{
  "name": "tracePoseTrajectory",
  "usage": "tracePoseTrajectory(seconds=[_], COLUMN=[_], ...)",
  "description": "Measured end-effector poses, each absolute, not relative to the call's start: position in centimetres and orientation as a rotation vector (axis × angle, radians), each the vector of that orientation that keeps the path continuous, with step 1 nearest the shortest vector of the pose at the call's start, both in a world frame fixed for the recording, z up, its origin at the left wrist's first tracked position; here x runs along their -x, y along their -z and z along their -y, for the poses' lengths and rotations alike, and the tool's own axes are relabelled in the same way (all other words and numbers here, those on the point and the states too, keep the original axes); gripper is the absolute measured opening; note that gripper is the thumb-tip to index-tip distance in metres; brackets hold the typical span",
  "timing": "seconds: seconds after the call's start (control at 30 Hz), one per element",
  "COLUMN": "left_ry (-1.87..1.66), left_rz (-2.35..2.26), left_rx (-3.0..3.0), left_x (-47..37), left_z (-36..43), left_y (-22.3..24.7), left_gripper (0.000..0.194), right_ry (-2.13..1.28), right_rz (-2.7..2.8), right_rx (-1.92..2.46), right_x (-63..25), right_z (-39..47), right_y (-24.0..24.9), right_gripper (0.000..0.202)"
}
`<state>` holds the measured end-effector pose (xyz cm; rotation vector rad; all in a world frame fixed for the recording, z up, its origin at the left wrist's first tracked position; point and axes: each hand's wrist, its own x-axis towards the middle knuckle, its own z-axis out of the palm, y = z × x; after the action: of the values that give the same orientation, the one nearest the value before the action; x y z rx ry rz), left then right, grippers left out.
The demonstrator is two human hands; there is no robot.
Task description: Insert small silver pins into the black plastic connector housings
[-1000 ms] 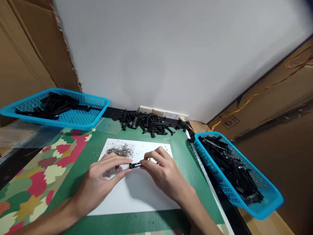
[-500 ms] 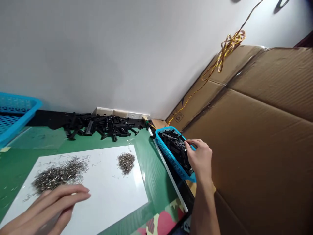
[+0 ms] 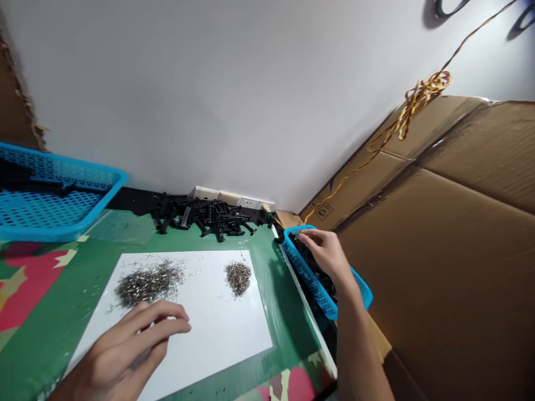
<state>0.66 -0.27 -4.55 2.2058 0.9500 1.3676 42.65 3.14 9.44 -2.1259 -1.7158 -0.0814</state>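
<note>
Right hand [image 3: 328,255] over blue basket [image 3: 305,273]

Fingertips [image 3: 302,238] are nearly meeting above black parts [image 3: 310,259]; cannot tell if gripping one. Left hand [image 3: 129,348] is hovering, loosely curled, visibly empty, over white sheet [image 3: 213,328], near larger metal-piece heap [image 3: 146,284].

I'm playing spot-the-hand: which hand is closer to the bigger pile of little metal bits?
Left. The left hand is right by the bigger pile, on its near side; the right hand is farther away, at the right-hand blue basket.
</note>
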Motion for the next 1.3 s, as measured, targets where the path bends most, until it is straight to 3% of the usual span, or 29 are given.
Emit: tracePoseTrajectory(seconds=[0.2, 0.47, 0.8, 1.07, 1.3], left_ry=[-1.174, -1.108, -1.083, -1.024, -0.961], left_rz=[-0.825, -0.724, -1.001, -0.937, -1.016], left_rx=[-2.177, -2.168, -1.583, -1.285, -1.36], left_x=[0.2, 0.1, 0.1, 0.1, 0.4], left_z=[-0.4, -0.1, -1.7, -2.6, -2.6], left_y=[2.2, 1.3, 0.5, -1.2, -1.0], left_gripper=[0.028, 0.035, 0.031, 0.05, 0.044], right_ry=[-0.238, -0.139, -0.111, 0.118, 0.019], right_rz=[2.106, 2.134, 2.097, 2.438, 2.278], right_rx=[1.871, 2.015, 1.71, 0.754, 0.739], right_x=[-30.9, -25.1, -26.3, -24.2, -24.4], right_z=[-10.0, -12.9, -8.3, -4.0, -3.2], right_y=[-6.2, -3.1, -5.9, -3.6, -2.9], right_gripper=[0.021, 0.009, 0.018, 0.016, 0.028])
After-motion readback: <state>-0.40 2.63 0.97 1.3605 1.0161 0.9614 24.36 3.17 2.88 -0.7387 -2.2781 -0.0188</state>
